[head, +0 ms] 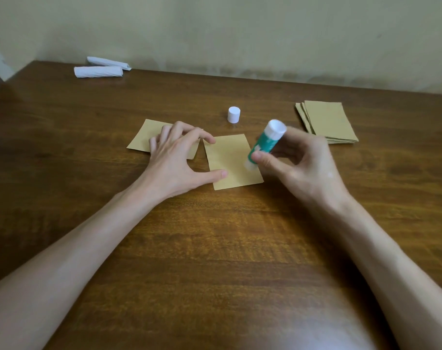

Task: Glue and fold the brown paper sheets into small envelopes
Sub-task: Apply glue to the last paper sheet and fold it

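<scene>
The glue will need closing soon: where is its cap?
The white cap stands upright on the table, mid head view, beyond the centre sheet, left of the glue stick.

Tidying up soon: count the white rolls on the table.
2. The near roll lies at the far left of the table; the far roll lies just behind it. None looks hidden.

Near counter (214,261): bare wood, open approach to centre.
Far left: two white rolls (98,71), well apart from centre.
Far centre: white cap (233,114), upright.
Far right: sheet stack (328,122).
Gaps: open lanes either side of cap.
</scene>
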